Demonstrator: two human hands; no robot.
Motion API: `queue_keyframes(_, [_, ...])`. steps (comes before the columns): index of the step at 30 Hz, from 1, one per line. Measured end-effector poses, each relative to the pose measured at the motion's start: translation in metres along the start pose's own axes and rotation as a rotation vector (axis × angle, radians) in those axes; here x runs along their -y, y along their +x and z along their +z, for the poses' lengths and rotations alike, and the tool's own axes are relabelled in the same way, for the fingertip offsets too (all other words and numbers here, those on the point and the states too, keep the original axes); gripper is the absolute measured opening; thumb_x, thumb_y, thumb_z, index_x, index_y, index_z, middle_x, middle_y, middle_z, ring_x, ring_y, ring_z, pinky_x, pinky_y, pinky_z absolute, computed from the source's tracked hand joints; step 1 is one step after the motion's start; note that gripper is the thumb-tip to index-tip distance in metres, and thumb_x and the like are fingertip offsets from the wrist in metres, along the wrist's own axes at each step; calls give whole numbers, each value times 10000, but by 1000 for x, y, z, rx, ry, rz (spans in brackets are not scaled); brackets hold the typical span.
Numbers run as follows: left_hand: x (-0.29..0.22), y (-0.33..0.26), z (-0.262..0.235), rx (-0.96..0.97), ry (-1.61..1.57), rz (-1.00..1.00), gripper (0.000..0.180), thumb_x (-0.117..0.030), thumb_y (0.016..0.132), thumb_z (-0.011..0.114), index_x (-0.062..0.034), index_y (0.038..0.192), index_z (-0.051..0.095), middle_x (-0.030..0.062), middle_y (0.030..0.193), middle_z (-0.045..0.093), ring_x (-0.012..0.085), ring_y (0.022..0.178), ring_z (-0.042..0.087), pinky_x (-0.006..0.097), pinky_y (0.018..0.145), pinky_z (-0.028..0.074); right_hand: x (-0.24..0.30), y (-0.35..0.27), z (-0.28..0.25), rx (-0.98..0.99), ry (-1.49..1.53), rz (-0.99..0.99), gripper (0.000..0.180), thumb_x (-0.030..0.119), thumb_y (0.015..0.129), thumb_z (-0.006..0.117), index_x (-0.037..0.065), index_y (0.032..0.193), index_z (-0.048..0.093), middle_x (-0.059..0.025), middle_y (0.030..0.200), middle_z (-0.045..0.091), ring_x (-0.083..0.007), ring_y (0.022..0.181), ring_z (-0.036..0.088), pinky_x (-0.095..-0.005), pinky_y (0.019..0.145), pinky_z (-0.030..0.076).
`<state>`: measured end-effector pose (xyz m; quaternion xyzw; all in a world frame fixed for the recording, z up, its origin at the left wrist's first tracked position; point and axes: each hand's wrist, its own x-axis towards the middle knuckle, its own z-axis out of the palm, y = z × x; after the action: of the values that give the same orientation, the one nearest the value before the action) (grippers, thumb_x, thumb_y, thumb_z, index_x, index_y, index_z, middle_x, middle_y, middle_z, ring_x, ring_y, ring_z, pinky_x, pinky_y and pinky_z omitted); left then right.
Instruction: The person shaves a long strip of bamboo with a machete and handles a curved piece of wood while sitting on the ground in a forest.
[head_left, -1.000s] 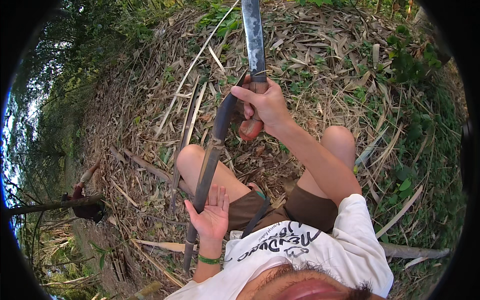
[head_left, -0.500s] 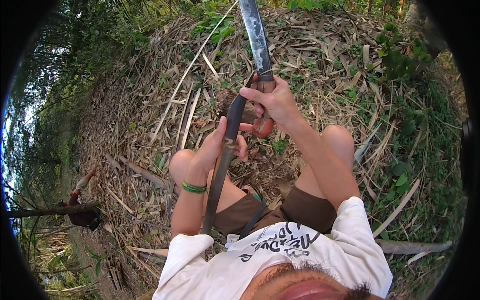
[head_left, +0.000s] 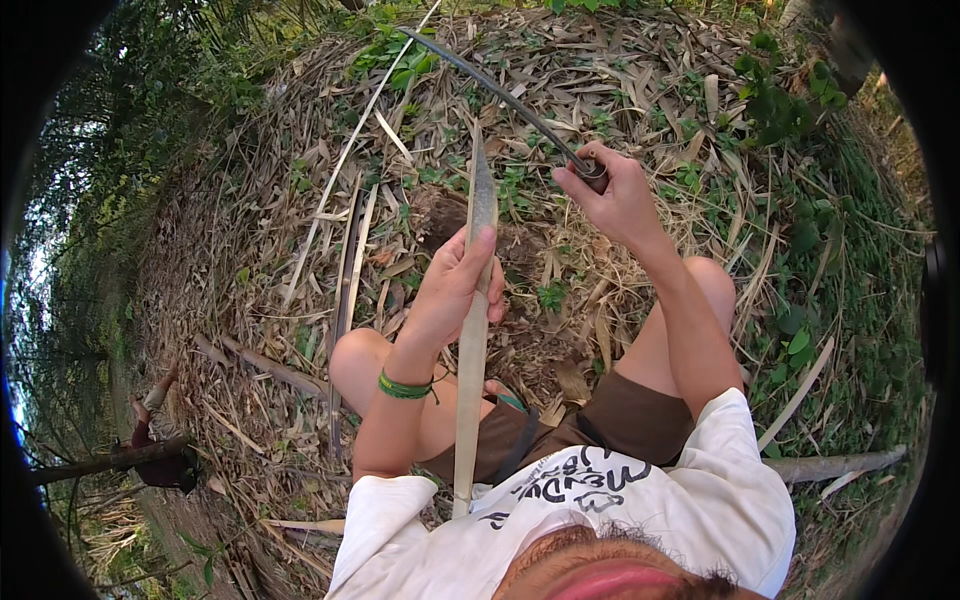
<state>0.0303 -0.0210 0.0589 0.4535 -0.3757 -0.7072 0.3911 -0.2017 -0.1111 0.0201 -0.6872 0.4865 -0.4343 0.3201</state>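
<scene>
My left hand [head_left: 455, 285] is closed round a split bamboo strip [head_left: 471, 390]. Its pale face shows, with the pointed grey tip upward and the lower end near my shirt. To the right, my right hand [head_left: 622, 198] grips the handle of a machete [head_left: 500, 97]. The long, slightly curved blade slants up and left past the strip's tip, seen nearly edge-on. Blade and strip are apart in the picture. Beyond my left hand lies a brown piece of wood [head_left: 438, 212], partly hidden by the strip.
Dry leaves and green plants cover the ground. Several long strips [head_left: 350, 262] lie to the left, beside a thin pale pole [head_left: 345, 190]. A branch [head_left: 275, 368] lies by my left knee, another pole [head_left: 835, 466] at right. Another person [head_left: 160, 455] is at far left.
My right hand has moved right and turned the machete, so its blade now tilts left. The bamboo strip has turned from its dark side to its pale side, and stands more upright.
</scene>
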Motion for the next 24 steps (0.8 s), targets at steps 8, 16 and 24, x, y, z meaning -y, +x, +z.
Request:
queue_keyframes(8, [13,21,16,-51,110,53,358,-449,1083,420,-98,1091,491,35,565,535,128,428,554,254,397,458,-14,-9,19,12,-206,-365,211,209,735,784,58,746,637,-121,561,563,-305,487,566,-382,484,427])
queue_keyframes(16, [27,20,16,-2,277,33,376,-427,1095,385,-74,1046,508,20,556,508,109,429,526,247,408,463,-36,5,16,-40,-368,-361,149,154,664,732,72,731,628,-136,613,603,-345,580,624,-408,530,465])
queue_keyframes(24, [40,27,11,-39,260,-2,385,-430,1106,336,-110,922,444,10,515,455,102,365,436,214,363,389,-48,15,33,-2,-445,-383,199,216,717,752,78,745,610,-119,606,594,-339,585,624,-431,547,483])
